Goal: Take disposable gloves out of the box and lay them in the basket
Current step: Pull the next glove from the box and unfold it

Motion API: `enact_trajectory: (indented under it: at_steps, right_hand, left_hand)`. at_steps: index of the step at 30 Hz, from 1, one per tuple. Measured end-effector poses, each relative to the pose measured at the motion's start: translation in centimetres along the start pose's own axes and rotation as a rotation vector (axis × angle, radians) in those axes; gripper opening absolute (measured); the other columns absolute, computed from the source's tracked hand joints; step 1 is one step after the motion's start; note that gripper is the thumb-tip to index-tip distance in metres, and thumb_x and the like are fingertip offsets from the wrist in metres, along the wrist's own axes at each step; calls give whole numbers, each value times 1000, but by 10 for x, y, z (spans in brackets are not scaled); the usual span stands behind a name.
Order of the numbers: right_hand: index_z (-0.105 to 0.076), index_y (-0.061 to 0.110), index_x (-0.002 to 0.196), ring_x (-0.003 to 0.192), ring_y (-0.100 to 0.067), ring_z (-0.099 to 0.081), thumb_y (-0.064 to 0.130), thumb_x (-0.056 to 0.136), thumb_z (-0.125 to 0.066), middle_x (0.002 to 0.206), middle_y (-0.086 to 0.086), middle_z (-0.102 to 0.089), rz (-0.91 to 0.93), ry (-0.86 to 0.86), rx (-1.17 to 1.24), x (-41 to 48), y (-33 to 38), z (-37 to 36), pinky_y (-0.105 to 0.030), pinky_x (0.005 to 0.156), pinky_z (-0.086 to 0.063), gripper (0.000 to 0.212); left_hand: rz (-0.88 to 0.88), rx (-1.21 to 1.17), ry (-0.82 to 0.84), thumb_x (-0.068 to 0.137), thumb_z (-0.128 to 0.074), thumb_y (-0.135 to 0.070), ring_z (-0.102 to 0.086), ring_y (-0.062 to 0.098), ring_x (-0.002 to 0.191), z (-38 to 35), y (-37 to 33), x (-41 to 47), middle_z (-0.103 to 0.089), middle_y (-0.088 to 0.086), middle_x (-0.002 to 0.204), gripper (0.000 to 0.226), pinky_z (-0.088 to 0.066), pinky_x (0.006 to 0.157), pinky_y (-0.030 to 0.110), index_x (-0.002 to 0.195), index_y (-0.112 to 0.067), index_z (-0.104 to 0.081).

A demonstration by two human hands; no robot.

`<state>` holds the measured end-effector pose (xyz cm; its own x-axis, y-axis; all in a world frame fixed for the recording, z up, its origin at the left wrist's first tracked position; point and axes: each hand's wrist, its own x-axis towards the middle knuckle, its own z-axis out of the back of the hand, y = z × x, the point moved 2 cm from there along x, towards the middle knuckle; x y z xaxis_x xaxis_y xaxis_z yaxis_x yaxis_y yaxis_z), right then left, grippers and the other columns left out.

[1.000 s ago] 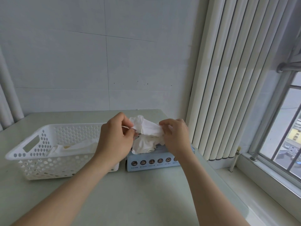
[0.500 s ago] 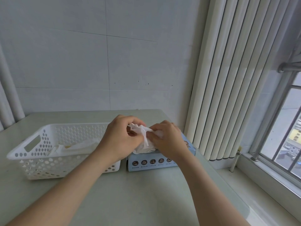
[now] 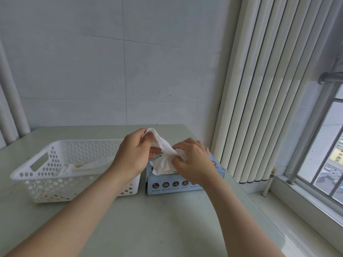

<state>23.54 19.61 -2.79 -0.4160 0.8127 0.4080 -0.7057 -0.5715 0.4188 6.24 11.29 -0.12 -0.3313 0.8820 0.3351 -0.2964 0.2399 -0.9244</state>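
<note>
1. My left hand (image 3: 133, 154) pinches the top end of a white glove (image 3: 161, 145), held up above the box (image 3: 185, 185).
2. My right hand (image 3: 194, 162) grips the glove's lower part, right over the box opening.
3. Box sits on tabletop (image 3: 157, 223), just right of basket (image 3: 37, 175), approx. touching.
4. Laid gloves (image 3: 87, 166) lie inside basket.

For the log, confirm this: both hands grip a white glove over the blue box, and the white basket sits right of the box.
Wrong on one point: the head view shows the white basket left of the blue box, not right. The left hand and right hand do both grip the white glove over the box.
</note>
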Motion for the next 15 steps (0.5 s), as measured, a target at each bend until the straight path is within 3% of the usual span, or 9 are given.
enact_trajectory:
  at_steps: [3,7,10,12,15]
  right_hand:
    - [-70,30,123,105,-24,-50,34,87,-37,110,3,-54,-76,-61,12,2,-6,4,-38,90,-33,49]
    - [-69,20,113,101,-27,-55,12,91,-47,103,0,-56,-190,-98,-66,2,-16,4,-40,90,-35,32]
    - [-68,16,98,96,-26,-56,9,87,-50,96,0,-58,-223,-110,-130,1,-12,5,-39,87,-32,22]
    - [-63,14,85,89,-26,-56,17,85,-48,87,1,-56,-208,-123,-145,0,-9,7,-40,88,-37,15]
    - [-55,16,74,80,-24,-53,55,81,-38,78,3,-52,-154,-145,-64,-4,-3,11,-43,88,-46,43]
  left_hand:
    - [29,-125,-34,114,-41,-25,-79,19,93,1,-4,0,-75,10,111,32,-64,87,44,101,-12,-67]
    - [82,-329,-48,116,-36,-27,-78,23,100,4,-6,0,-77,9,114,32,-62,94,47,107,-9,-61]
    - [72,-433,-23,116,-34,-27,-77,26,106,1,-10,-3,-79,9,113,31,-59,98,49,103,-8,-55]
    - [56,-520,-22,116,-34,-26,-77,29,107,0,-14,-4,-78,12,116,29,-59,98,48,101,-7,-51]
    - [50,-617,-16,116,-34,-25,-75,33,111,-1,-18,-5,-76,15,120,27,-57,101,50,103,-8,-50]
